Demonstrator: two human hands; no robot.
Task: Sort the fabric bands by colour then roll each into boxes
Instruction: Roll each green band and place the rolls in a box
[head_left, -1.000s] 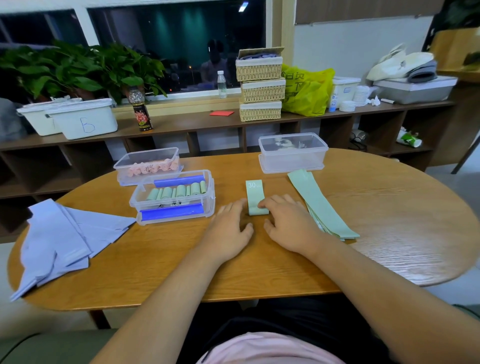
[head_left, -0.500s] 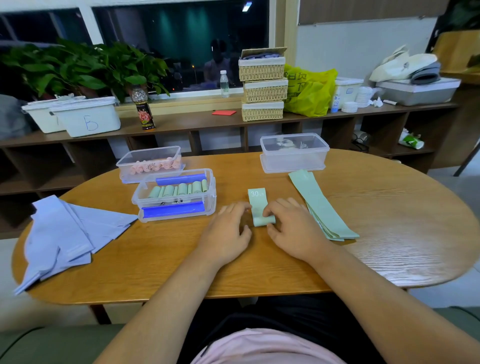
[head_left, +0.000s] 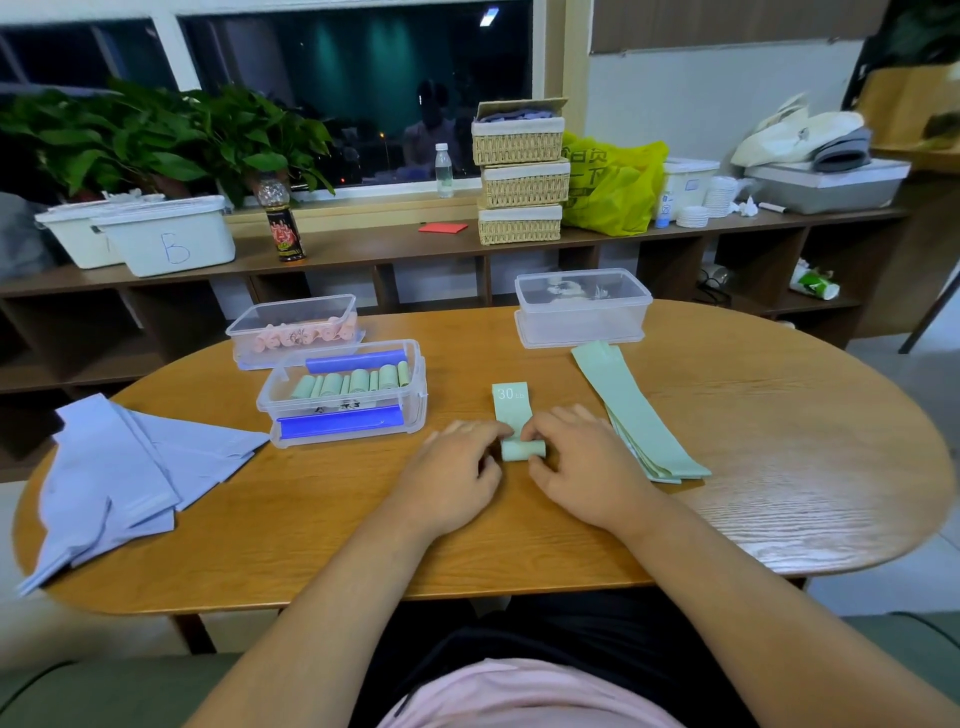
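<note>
Green band (head_left: 511, 413) — marked 30, half rolled — left hand (head_left: 451, 475), right hand (head_left: 589, 467) pinch it.

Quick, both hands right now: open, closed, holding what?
Left hand: closed, pinching the rolled end of the green band.
Right hand: closed, pinching the same roll.

Bare forearms (head_left: 322, 597), pale pink top (head_left: 524, 696) at the waist; black garment (head_left: 571, 634) over the lap

Left hand (head_left: 452, 473), right hand (head_left: 582, 467) palms down; fingers (head_left: 558, 418) pinching band roll (head_left: 522, 450) ends.
</note>
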